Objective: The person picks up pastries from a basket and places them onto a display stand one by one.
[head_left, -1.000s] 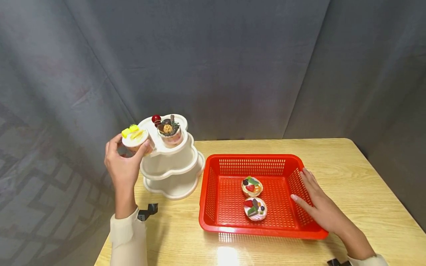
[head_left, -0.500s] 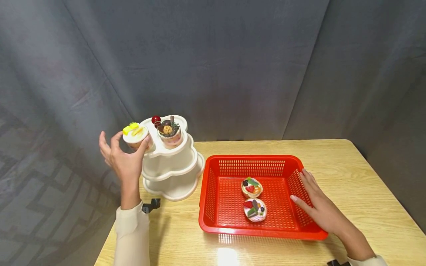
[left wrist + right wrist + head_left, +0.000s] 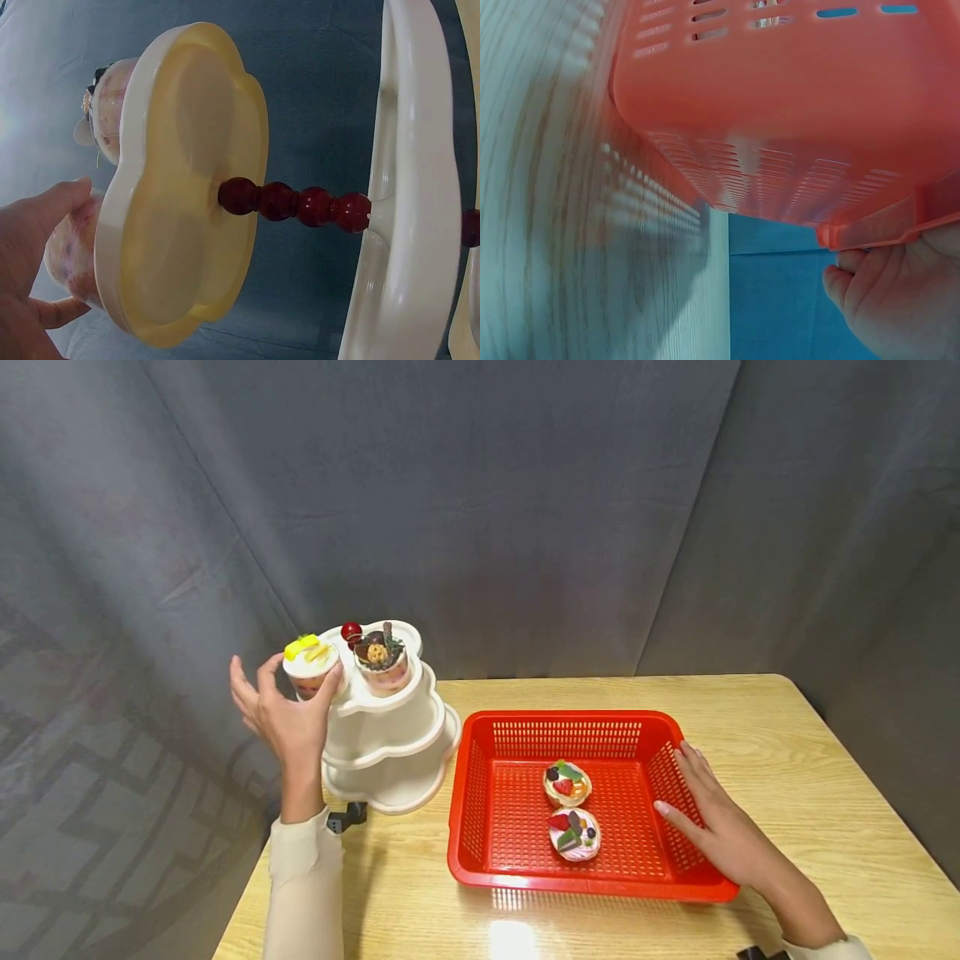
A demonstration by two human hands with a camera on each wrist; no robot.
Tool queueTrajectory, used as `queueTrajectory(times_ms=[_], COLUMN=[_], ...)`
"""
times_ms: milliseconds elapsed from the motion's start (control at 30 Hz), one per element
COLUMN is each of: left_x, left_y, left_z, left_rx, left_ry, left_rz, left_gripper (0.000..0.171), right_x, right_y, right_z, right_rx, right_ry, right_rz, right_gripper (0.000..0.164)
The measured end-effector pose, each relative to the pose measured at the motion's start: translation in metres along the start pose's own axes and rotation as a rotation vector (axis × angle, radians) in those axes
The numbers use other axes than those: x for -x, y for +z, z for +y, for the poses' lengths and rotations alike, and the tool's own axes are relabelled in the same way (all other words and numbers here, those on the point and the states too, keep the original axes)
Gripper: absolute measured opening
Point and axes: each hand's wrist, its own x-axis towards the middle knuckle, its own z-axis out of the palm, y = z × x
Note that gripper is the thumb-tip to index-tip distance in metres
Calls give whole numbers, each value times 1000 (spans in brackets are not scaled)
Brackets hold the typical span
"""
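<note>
My left hand [image 3: 292, 714] has thumb and index finger around the sides of a clear dessert cup [image 3: 310, 667] with yellow fruit cubes on white topping. Its other fingers are spread away. In the left wrist view, this pink-marbled cup [image 3: 73, 251] stands against the top tier of the white tiered stand [image 3: 386, 739]. Beside it sits a second dessert cup [image 3: 384, 667], topped with dark pieces and a nut-like ball. My right hand [image 3: 720, 827] rests over the right rim of the red basket [image 3: 577, 882], fingers extended and thumb reaching inside.
Two fruit tarts [image 3: 567, 783] lie in the basket's middle. A red beaded post [image 3: 296, 204] joins the stand's tiers, with a red ball [image 3: 351, 632] at the top. Grey curtain [image 3: 525, 527] hangs behind the wooden table [image 3: 787, 760].
My left hand has shifted slightly right with the yellow-topped cup, which now stands more upright on the top tier. Its outer fingers have spread from the cup. The right hand has stayed put.
</note>
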Motion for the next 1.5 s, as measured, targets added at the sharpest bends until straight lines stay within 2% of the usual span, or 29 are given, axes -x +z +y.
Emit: queueTrajectory(times_ms=[467, 1033, 1133, 1233, 1367, 1500], left_x=[3, 8, 12, 18, 26, 35], left_y=[8, 6, 3, -3, -10, -19], left_z=[-5, -7, -9, -10, -5, 5], left_rx=[-26, -52, -44, -17, 26, 88], left_ry=[-6, -7, 8, 31, 110, 196], left_rz=[-29, -97, -91, -51, 23, 47], left_gripper=[74, 79, 86, 88, 81, 73], right_x=[1, 0, 0, 0, 0, -1], right_y=[0, 1, 1, 0, -2, -1], right_z=[0, 1, 1, 0, 0, 0], right_rx=[-6, -8, -10, -14, -11, -11], right_ry=[3, -2, -5, -2, 8, 3], right_rz=[-7, -2, -2, -7, -10, -7], right_gripper=[86, 86, 86, 86, 86, 86])
